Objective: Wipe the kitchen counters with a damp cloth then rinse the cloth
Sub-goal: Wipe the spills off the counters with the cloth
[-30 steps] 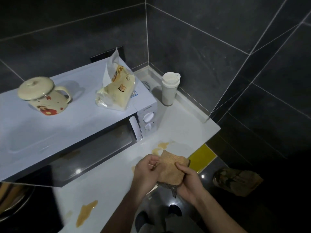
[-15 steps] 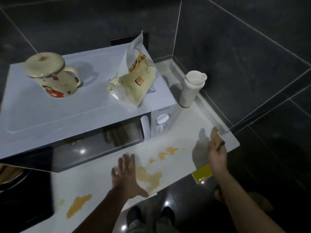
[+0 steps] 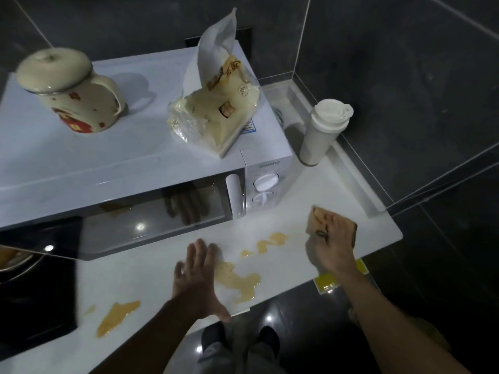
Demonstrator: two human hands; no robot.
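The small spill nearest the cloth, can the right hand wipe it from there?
Probably yes. The right hand holds the cloth on the counter just right of that spill, with only bare counter between them.

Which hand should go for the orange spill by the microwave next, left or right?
Right. The right hand holds the brown cloth down on the counter, just beside the nearest orange spill. The left hand lies flat and has no cloth.

Home kitchen: microwave (image 3: pixel 140 168) on white counter (image 3: pixel 337 190), dark tiled walls (image 3: pixel 405 63).
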